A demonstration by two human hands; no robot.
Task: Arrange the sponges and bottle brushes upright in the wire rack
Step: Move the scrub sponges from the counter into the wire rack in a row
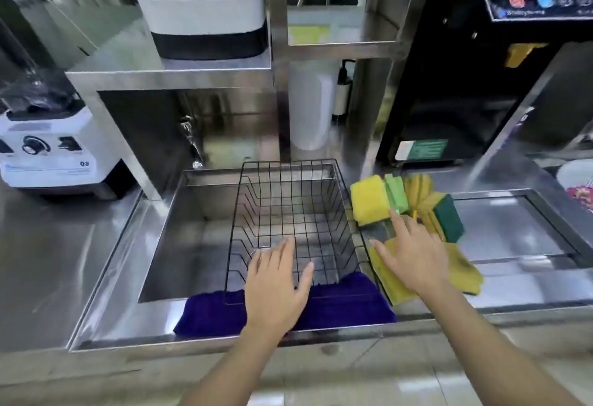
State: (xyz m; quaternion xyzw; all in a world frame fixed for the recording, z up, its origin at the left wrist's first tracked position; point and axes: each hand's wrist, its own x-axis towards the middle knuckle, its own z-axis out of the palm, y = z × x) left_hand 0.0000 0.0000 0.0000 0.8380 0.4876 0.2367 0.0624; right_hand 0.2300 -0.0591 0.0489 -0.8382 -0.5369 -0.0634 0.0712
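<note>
Two hands open, empty: left hand over rack; right hand above sponges.

You have one black wire rack in view, set in one steel sink basin, with nothing standing in it. One purple cloth lies over the sink's front edge. To the right of the rack you have four sponges that can be counted: one yellow sponge, one light green sponge, one yellow sponge with a dark green scouring face, and one flat yellow sponge partly under your right hand. One yellow bottle brush is visible among them; any further brushes cannot be told apart. Two bare hands are in view: one left hand, one right hand.
</note>
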